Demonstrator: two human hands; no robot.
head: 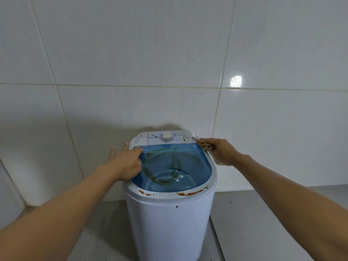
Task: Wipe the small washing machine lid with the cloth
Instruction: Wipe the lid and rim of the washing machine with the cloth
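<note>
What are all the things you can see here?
small washing machine: one, white, on the floor against the wall
lid: one, see-through blue, on top of the machine, streaked brown
dial: one, white, on the panel behind the lid
brown stains: many, along the white front rim
cloth: one, off-white, at the machine's right rear edge
tiled wall: white, behind
floor: grey
left hand: flat on the lid's left edge
right hand: gripping the cloth
</note>
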